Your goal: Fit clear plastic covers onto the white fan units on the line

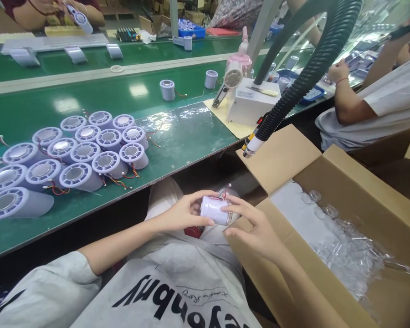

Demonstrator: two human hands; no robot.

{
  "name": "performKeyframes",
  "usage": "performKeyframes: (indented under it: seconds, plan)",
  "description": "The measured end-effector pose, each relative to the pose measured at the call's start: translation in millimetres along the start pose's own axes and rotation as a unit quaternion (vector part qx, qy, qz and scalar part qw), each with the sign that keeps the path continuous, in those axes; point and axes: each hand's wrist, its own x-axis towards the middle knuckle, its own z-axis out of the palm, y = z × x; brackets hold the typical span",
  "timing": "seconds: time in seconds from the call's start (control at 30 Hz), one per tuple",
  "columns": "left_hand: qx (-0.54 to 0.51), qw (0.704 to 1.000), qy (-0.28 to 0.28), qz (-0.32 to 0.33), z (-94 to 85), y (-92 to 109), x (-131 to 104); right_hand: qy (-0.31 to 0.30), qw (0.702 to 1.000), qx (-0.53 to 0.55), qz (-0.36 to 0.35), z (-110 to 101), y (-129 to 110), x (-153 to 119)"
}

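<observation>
Between both hands point(187, 210), a glossy lilac cylinder point(212, 210) with thin wires point(224, 194).

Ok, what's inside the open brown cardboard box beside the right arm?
The open brown cardboard box holds a loose heap of clear, rounded plastic pieces and a flat whitish surface, perhaps a sheet. Whatever lies beneath them is covered.

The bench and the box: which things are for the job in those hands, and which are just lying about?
Likely for the job:
cylinder, in the left hand, the right hand at its other end
similar cylinders on the bench
clear pieces in the box

Probably just lying about:
pink bottle
blue bin
</observation>
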Motion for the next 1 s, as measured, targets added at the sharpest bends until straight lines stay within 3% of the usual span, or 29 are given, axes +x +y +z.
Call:
performKeyframes:
  seconds: [0.1,0.2,0.4,0.77,1.0]
  plan:
    - [-0.028,0.999,0.0,-0.022,-1.2,-2.1,-2.6,0.008,0.993,-0.098,-0.072,1.9,1.5,-4.8]
    - [0.007,0.999,-0.032,-0.013,-2.1,1.0,-5.6,-0.001,0.993,-0.093,-0.077,1.3,2.1,-7.3]
    - [0.097,0.992,-0.052,0.054,-1.7,14.6,-9.0,-0.025,1.0,-0.001,-0.001,-2.6,-7.2,-9.5]
    - [0.141,0.985,-0.06,0.075,0.5,20.1,-11.0,-0.04,0.979,0.146,0.14,-1.2,-13.5,-9.0]
    - [0.159,0.98,-0.063,0.099,0.3,19.6,-11.9,-0.031,0.963,0.195,0.186,2.4,-11.5,-7.0]
